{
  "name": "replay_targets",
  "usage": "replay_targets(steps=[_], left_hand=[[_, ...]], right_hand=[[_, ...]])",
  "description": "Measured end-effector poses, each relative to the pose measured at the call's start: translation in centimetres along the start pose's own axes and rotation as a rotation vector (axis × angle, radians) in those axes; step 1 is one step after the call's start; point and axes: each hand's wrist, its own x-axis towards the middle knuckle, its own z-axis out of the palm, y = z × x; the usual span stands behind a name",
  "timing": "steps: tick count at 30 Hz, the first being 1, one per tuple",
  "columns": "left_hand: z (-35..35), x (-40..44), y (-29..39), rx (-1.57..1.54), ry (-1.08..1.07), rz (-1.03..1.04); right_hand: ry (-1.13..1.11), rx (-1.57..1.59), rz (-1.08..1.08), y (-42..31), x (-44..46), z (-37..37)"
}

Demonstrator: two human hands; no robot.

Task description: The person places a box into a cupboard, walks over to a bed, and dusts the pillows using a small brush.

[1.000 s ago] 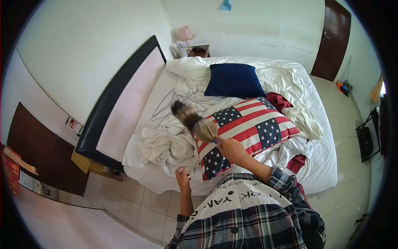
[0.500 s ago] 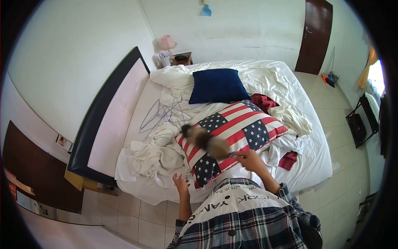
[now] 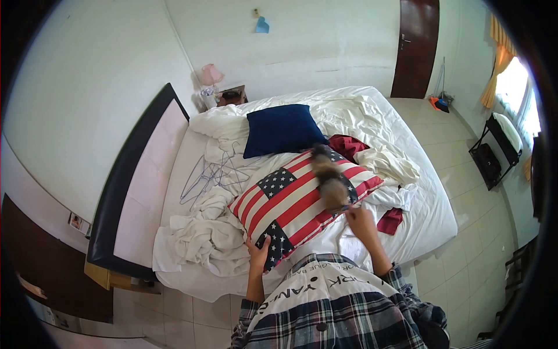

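Note:
My right hand is closed on the handle end of a fluffy brown and cream duster, which lies over the right part of a stars-and-stripes pillow and is slightly blurred. At the pillow's lower left corner my left hand touches the cover, thumb apart from the fingers. Behind the pillow rests a dark blue pillow. Crumpled white cloth lies to the left of my left hand.
Blue wire hangers lie on the bed near the padded headboard. Dark red cloth is bunched behind the striped pillow. A pink lamp stands in the far corner, and a black rack at the right.
The duster has swung from the pillow's left side to its right side. My left hand has come to the pillow's corner. The whole view has shifted towards the right.

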Motion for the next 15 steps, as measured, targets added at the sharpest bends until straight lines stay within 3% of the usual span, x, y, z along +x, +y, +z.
replay_targets(steps=[5, 7, 8, 9, 11, 12, 14, 15], left_hand=[[0.2, 0.0, -3.0, -0.106, -0.048, -0.180], [0.4, 0.8, -7.3, 0.155, -0.097, 0.319], [0.6, 1.1, -8.1, 0.139, -0.102, 0.353], [0.7, 1.2, -8.3, 0.123, -0.108, 0.386], [0.9, 1.7, -8.6, -0.190, -0.086, 0.011], [0.7, 1.7, -8.3, -0.345, -0.071, -0.180], [-0.1, 2.1, -7.8, -0.298, -0.147, -0.210], [-0.2, 2.0, -7.0, -0.276, -0.187, -0.226]], right_hand=[[-0.495, 0.161, -0.221, -5.7, -0.8, 0.8], [-0.703, 0.233, -0.351, -5.1, -1.0, 2.7], [-0.831, 0.183, -0.371, -5.9, -1.1, 2.3], [-0.768, 0.205, -0.427, -6.1, -1.5, 2.5], [-0.755, 0.231, -0.398, -6.2, -1.0, 1.4], [-0.712, 0.231, -0.229, -6.4, -0.6, 0.9], [-0.622, 0.229, 0.109, -5.9, 0.0, -0.2], [-0.468, 0.199, 0.135, -3.3, 0.5, 0.7]])
